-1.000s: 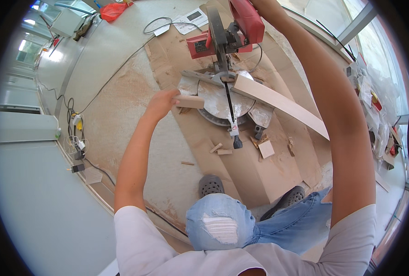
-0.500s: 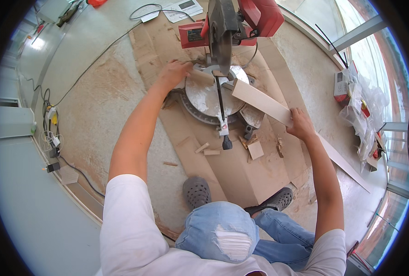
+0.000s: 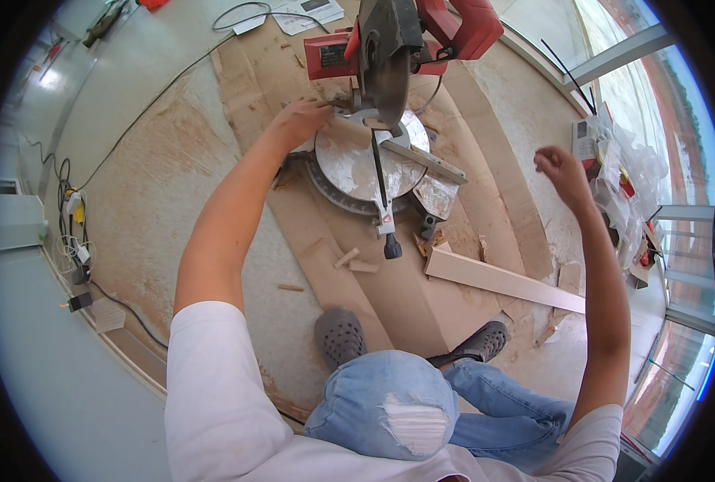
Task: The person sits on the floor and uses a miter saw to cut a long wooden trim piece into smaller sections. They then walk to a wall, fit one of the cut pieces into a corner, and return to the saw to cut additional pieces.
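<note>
Wood block (image 3: 352, 135) lies just above the middle of the head view, on the round table (image 3: 343, 175) of the saw, its right end beside the dark slot (image 3: 379, 173), with the blade (image 3: 396, 92) raised above. The left hand (image 3: 298, 123) is at the block's left end, fingers reaching over it; the thumb is hidden, so how firmly it grips cannot be told. The right hand (image 3: 565, 173), right of the frame, is loosely curled and empty. The long board (image 3: 498, 277) lies at lower right, off the saw. Good work here probably calls for pressing the block flat and snug to the fence (image 3: 435, 163), fingers well away from the slot, the blade up until nothing can shift.
</note>
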A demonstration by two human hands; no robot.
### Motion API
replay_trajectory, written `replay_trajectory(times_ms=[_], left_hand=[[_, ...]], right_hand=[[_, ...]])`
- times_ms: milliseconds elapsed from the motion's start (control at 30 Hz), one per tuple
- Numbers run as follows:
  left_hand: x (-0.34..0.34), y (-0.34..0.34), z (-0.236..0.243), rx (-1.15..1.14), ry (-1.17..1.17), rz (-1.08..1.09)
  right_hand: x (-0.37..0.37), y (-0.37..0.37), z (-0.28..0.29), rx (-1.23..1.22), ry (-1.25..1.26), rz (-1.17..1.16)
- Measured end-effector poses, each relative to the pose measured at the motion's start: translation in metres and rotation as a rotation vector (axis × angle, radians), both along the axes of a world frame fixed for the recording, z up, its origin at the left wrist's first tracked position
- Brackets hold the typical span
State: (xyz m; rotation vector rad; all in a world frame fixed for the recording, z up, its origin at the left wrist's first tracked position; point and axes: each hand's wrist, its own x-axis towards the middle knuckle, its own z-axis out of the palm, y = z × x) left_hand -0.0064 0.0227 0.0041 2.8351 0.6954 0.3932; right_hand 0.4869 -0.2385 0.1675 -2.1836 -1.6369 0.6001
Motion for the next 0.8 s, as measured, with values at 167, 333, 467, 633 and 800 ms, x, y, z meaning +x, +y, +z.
replay_trajectory(times_ms=[167, 333, 467, 633, 800], left_hand=[[-0.017, -0.006, -0.002, 0.122, 0.087, 0.044], [0.026, -0.009, -0.005, 0.214, 0.091, 0.012], [0.019, -0.012, -0.012, 0.192, 0.072, 0.009], [-0.003, -0.013, -0.007, 0.218, 0.113, 0.044], [0.003, -0.014, -0.013, 0.284, 0.149, 0.036]], right_hand=[[-0.119, 0.175, 0.142, 0.304, 0.325, 0.135], [-0.170, 0.264, 0.172, 0.087, -0.289, 0.262], [-0.204, 0.225, 0.173, 0.109, -0.049, 0.123], [-0.251, 0.170, 0.153, 0.218, 0.500, -0.188], [-0.260, 0.131, 0.142, 0.324, 0.472, -0.124]])
